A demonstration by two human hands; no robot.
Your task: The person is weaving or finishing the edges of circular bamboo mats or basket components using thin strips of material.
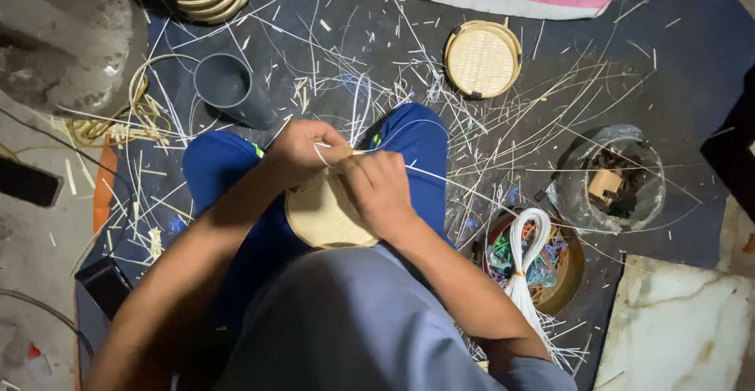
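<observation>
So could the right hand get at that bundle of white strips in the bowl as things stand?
Probably yes: the bundle of white strips lies uncovered just beside the right forearm, but the right hand is gripping the woven disc, so it must let go.

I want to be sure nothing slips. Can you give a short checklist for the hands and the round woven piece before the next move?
1. Left hand grips the rim of the round woven piece: ok.
2. Right hand rests on the piece, fingers closed: ok.
3. Thin white strip pinched between the hands: ok.
4. Piece supported on the lap: ok.
5. Strip threaded correctly through the rim: cannot tell, hands cover it.
6. Spare white strip bundle lies beside the right arm: ok.
</observation>
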